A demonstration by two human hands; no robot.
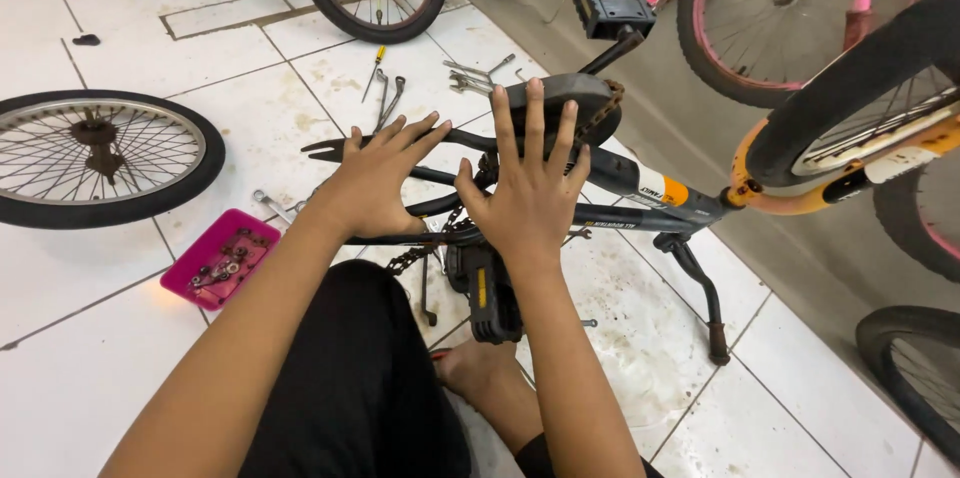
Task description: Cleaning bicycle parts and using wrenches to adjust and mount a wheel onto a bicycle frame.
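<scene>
Both my hands are raised flat with fingers spread over a bicycle lying on its side. My left hand [375,178] hovers over the rear fork end of the black frame [625,178] and holds nothing. My right hand [530,188] is above the chain guard [585,98] and crank area, also empty. One black pedal [612,1] points up on its crank; the other pedal [488,296] lies near my bare foot [480,368]. A rusty chain [415,256] hangs loose under the frame.
A detached wheel [100,156] lies flat at left. A pink tray [220,256] of small parts sits beside my knee. Wrenches and a screwdriver [385,93] lie on the white tiles. The bicycle's front tyre [850,88] and pink bicycles [790,8] crowd the right wall.
</scene>
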